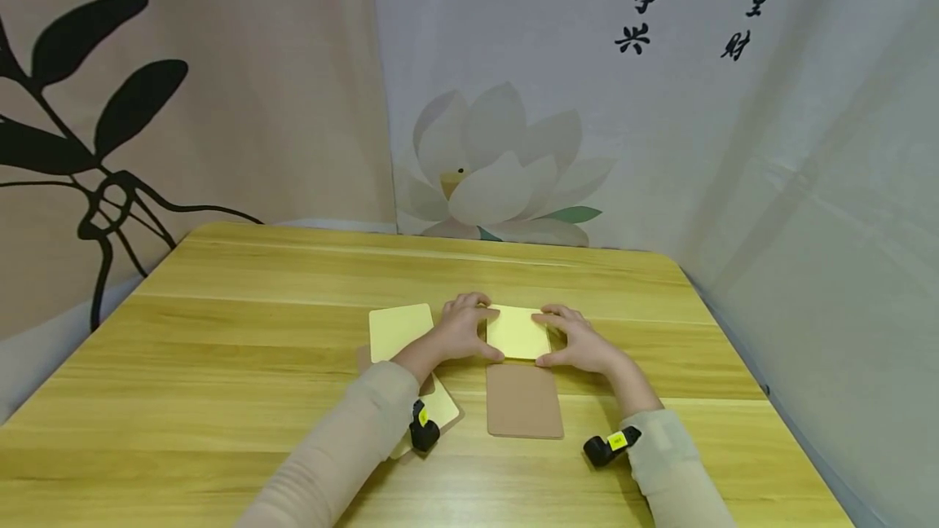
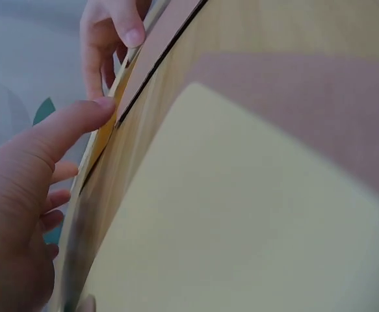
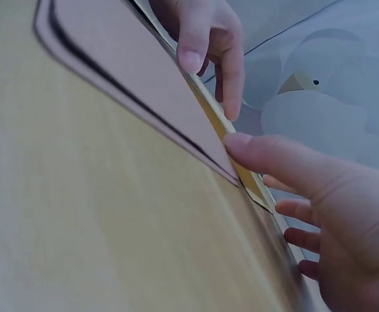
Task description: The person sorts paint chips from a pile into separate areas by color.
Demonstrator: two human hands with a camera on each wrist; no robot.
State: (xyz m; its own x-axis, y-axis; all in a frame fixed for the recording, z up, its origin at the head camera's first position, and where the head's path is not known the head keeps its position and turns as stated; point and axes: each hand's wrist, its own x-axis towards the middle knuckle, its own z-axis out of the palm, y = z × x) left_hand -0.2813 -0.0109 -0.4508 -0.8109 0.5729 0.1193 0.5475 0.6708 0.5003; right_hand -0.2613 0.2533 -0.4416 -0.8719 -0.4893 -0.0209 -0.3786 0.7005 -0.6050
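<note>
Both hands hold a pale yellow square card (image 1: 517, 332) by its opposite sides. My left hand (image 1: 464, 331) has its thumb at the near left corner and its fingers at the far left. On the other side, my right hand (image 1: 579, 345) spans the right edge the same way, thumb near and fingers far. Just in front of this card lies a brown square card (image 1: 524, 402) on the table. The right wrist view shows the yellow card (image 3: 212, 117) edge-on behind the brown card (image 3: 124, 78), with both thumbs at its near edge.
Left of the hands, a yellow card (image 1: 400, 331) overlaps a brown one. Another yellow card (image 1: 443, 404) lies partly under the left forearm in the head view. The wooden table (image 1: 220, 398) ends at a printed curtain (image 1: 645, 145) behind.
</note>
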